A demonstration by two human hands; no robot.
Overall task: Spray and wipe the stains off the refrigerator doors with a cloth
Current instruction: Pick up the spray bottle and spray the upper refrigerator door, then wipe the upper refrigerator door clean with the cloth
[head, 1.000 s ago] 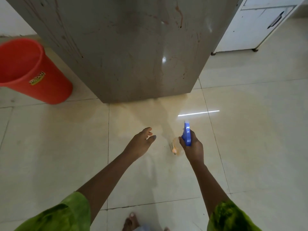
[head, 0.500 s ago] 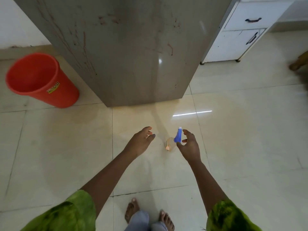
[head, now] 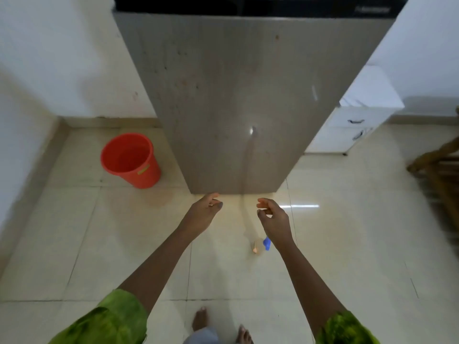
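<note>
Both hands are apart and empty, fingers loosely curled: left hand point(head: 205, 214), right hand point(head: 273, 217). Beyond them the grey refrigerator door point(head: 223, 100) shows brownish specks. A spray bottle point(head: 266, 243) sits on the floor point(head: 347, 232) beneath the right wrist. A red bucket point(head: 130, 160) stands left.

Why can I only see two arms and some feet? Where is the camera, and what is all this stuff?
The camera sits on a person's head and looks down, so you see only their arms and bare feet. The big grey thing is a refrigerator door with small stains. The left hand and the right hand hold nothing; their fingers are loosely curled. A spray bottle with a blue top sits on the tiled floor, seen just beside the right wrist. A red bucket stands left of the door, a white cabinet right of it. No cloth shows.
</note>
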